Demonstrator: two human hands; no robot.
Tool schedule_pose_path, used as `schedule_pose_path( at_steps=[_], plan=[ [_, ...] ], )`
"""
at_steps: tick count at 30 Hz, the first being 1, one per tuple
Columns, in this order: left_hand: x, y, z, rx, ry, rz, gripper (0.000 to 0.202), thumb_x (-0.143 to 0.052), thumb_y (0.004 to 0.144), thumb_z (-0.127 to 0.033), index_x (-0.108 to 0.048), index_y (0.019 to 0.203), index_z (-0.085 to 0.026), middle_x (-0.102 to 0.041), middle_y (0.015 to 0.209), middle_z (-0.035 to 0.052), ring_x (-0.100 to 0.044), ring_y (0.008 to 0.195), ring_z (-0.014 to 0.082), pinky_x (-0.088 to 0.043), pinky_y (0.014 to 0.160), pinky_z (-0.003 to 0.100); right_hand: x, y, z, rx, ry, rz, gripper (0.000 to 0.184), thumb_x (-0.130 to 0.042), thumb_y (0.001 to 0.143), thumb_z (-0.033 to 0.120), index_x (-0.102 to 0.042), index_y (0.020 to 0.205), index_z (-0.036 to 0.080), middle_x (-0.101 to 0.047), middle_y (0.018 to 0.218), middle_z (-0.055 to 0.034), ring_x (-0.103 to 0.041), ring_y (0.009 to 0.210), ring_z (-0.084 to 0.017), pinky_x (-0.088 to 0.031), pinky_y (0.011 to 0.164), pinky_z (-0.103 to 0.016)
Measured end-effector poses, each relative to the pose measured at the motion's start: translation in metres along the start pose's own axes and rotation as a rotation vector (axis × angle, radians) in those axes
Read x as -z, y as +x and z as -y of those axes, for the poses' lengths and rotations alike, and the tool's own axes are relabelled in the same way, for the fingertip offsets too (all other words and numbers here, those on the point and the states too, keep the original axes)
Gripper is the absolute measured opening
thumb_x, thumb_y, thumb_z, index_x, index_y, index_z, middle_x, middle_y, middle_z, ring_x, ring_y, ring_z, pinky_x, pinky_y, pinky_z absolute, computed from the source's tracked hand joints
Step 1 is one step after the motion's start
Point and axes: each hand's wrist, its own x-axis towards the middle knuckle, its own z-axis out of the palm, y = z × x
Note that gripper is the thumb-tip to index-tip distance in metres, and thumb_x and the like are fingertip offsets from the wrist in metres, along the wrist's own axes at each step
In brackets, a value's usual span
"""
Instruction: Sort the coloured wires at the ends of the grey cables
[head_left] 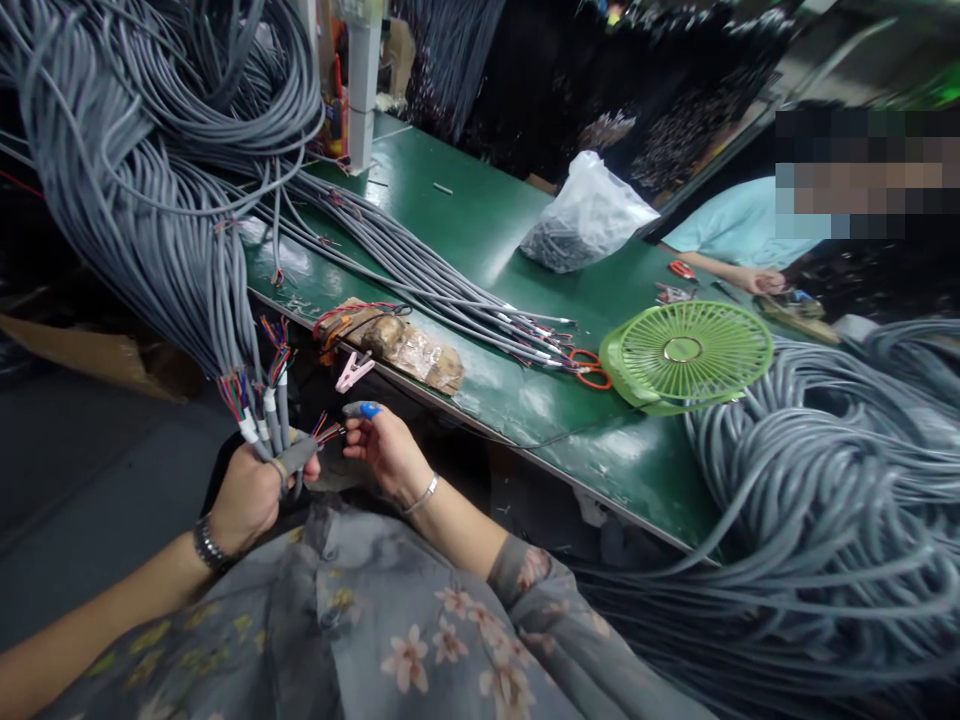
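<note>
My left hand (259, 490) is closed around several grey cables (274, 420), below their stripped ends. Coloured inner wires fan out above the white bands on these cables. One cable end, with coloured wires (326, 430), points right from under my left thumb, which wears a grey cover. My right hand (390, 455) is just beside those wire tips, its fingers loosely curled and nothing visible in them. Grey and blue coverings show on its foremost digit. Beyond my hands, a pink clothes peg (354, 372) sits at the table edge by a taped brown block (416, 350).
A green table (480, 240) carries a row of grey cables (420, 270), orange-handled scissors (590, 368), a green fan (686, 350) and a white plastic bag (589, 215). Large cable coils (142, 160) hang at left; more cables (832, 480) pile at right. Another person's hands (757, 280) are across the table.
</note>
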Motion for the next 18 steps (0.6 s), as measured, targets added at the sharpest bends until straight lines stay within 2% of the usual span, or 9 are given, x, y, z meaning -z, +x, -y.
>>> schedule_pose_path(
  at_steps=[3,5,10,13,18],
  plan=[
    [-0.001,0.000,0.000,0.006,0.010,-0.020,0.030,-0.083,0.056,-0.044,-0.067,0.047,-0.021,-0.065,0.048,0.0028,-0.053,0.048,0.0140,-0.040,0.048,0.026,0.000,-0.003,-0.002,0.019,-0.106,0.104,0.046,-0.082,0.075,0.060,-0.062,0.087,0.021,-0.064,0.074,0.0029,-0.054,0.058,-0.009,-0.048,0.055,-0.023],
    [-0.002,0.000,-0.002,0.027,0.009,-0.018,0.026,-0.083,0.053,-0.041,-0.068,0.047,-0.020,-0.065,0.047,0.0029,-0.054,0.048,0.0147,-0.041,0.049,0.026,-0.004,-0.004,-0.004,0.081,-0.211,0.152,0.048,-0.088,0.071,0.058,-0.060,0.085,0.021,-0.061,0.069,0.0046,-0.054,0.058,-0.010,-0.046,0.055,-0.023],
    [0.001,0.002,-0.003,0.132,0.113,0.132,0.023,-0.081,0.050,-0.036,-0.064,0.046,-0.021,-0.065,0.045,0.0037,-0.053,0.046,0.0164,-0.037,0.047,0.027,-0.017,-0.003,-0.004,0.152,-0.348,0.230,0.046,-0.090,0.068,0.053,-0.057,0.075,0.022,-0.057,0.063,0.0065,-0.055,0.057,-0.012,-0.046,0.056,-0.025],
    [0.004,0.004,-0.003,0.109,0.149,0.172,0.023,-0.077,0.054,-0.038,-0.066,0.045,-0.021,-0.066,0.045,0.0039,-0.051,0.046,0.0157,-0.037,0.048,0.027,-0.018,0.003,-0.005,0.169,-0.312,0.174,0.044,-0.092,0.065,0.047,-0.058,0.070,0.021,-0.058,0.062,0.0061,-0.053,0.058,-0.010,-0.045,0.056,-0.023],
    [0.005,0.005,-0.004,0.070,0.061,0.138,0.030,-0.081,0.058,-0.044,-0.066,0.046,-0.021,-0.064,0.047,0.0040,-0.052,0.047,0.0152,-0.037,0.048,0.027,-0.003,0.012,-0.004,0.137,-0.027,-0.058,0.041,-0.086,0.070,0.051,-0.057,0.071,0.022,-0.051,0.057,0.0079,-0.043,0.052,-0.008,-0.042,0.051,-0.021]
  ],
)
